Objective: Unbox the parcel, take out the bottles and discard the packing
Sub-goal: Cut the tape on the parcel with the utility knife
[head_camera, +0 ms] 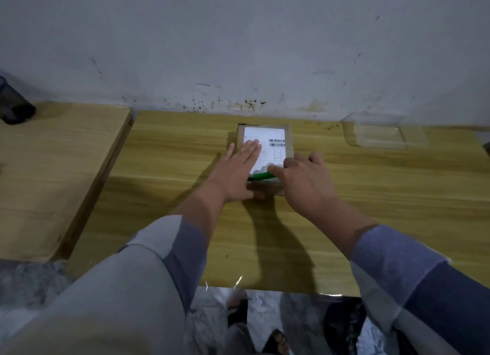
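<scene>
A small brown cardboard parcel [287, 147] with a white shipping label lies closed on the wooden table [371, 195], near the wall. My left hand [236, 169] rests flat on its top and left side, fingers spread over the label, thumb at the front face. My right hand [305, 179] is at the parcel's near right corner, gripping a thin green tool [261, 175] whose tip lies across the near edge of the label. No bottles are visible; the parcel's inside is hidden.
A clear plastic tray [381, 134] sits at the back right by the wall. A second wooden table [53, 169] stands to the left with a dark cylindrical object [14, 108] on its far corner. Feet in sandals show below the table's front edge.
</scene>
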Demonstrator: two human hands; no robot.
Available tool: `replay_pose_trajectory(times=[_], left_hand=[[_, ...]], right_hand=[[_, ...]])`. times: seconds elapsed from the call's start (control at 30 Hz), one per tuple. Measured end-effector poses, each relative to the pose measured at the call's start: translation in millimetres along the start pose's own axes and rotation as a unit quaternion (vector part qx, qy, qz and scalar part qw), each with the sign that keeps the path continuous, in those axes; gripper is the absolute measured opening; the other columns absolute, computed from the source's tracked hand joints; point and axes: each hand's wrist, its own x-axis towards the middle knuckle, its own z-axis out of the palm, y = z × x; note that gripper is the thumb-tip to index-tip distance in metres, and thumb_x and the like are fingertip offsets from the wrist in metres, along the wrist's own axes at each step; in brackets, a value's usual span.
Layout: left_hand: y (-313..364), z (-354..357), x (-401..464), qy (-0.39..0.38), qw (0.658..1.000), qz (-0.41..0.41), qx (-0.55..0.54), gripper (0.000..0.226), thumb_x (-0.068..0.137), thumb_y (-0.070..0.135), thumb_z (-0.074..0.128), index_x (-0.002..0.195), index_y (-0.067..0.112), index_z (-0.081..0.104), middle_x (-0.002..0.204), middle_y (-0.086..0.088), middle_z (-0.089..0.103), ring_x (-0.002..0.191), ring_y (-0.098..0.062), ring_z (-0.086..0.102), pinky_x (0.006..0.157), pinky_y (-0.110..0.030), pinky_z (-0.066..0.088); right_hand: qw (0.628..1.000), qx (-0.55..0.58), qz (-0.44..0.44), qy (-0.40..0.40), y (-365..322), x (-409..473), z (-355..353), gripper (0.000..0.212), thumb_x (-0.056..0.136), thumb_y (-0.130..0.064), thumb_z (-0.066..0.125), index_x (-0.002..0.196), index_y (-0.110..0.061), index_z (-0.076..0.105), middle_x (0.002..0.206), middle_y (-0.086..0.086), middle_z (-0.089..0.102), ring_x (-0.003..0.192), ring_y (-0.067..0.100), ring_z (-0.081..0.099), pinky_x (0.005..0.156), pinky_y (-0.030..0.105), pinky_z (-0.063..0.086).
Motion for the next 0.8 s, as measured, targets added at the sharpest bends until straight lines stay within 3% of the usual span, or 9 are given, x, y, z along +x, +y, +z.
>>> replay_pose_trajectory(times=[0.13, 0.57, 0.7, 0.8], left_hand=[[-2.4, 4.1, 2.0, -0.005, 0.998, 0.004, -0.067, 0.103, 0.082, 0.039, 0.067, 0.152, 0.016, -0.004, 0.161, 0.001, -0.012, 0.148, -0.013, -0.010, 0.120, -0.038, 0.002], [4.2, 3.5, 3.6, -0.003, 0.998, -0.019, 0.056, 0.105, 0.082, 0.068, 0.049, 0.151, 0.012, -0.006, 0.161, -0.004, -0.010, 0.148, -0.017, -0.008, 0.120, -0.049, 0.002], [18.7, -7.7, 12.4, 0.004, 0.998, -0.036, 0.055, 0.109, 0.077, 0.067, 0.055, 0.151, 0.007, 0.002, 0.161, -0.009, -0.002, 0.149, -0.020, -0.003, 0.121, -0.045, -0.001], [37.2, -5.1, 23.4, -0.006, 1.000, -0.004, 0.026, 0.116, 0.075, 0.067, 0.057, 0.151, 0.008, -0.008, 0.161, -0.008, -0.012, 0.148, -0.020, -0.011, 0.120, -0.044, -0.004]], right_hand=[[1.000, 0.000, -0.003, -0.008, 6.4, -0.2, -1.0, 0.039, 0.087, -0.015, 0.047, 0.123, -0.030, 0.054, 0.107, 0.003, 0.063, 0.106, 0.026, 0.052, 0.085, 0.039, 0.030], [0.999, -0.013, 0.046, -0.017, 33.4, -14.3, 1.1, 0.049, 0.087, -0.009, 0.040, 0.128, -0.032, 0.051, 0.104, 0.001, 0.063, 0.104, 0.024, 0.051, 0.084, 0.039, 0.030], [0.999, -0.012, 0.042, -0.010, 36.3, -16.2, 3.6, 0.050, 0.087, -0.009, 0.040, 0.130, -0.033, 0.050, 0.105, 0.001, 0.063, 0.105, 0.025, 0.050, 0.084, 0.039, 0.029], [0.999, -0.004, 0.049, 0.001, 40.3, -21.9, 3.8, 0.052, 0.089, -0.009, 0.039, 0.134, -0.035, 0.046, 0.107, 0.001, 0.063, 0.107, 0.024, 0.049, 0.085, 0.039, 0.029]])
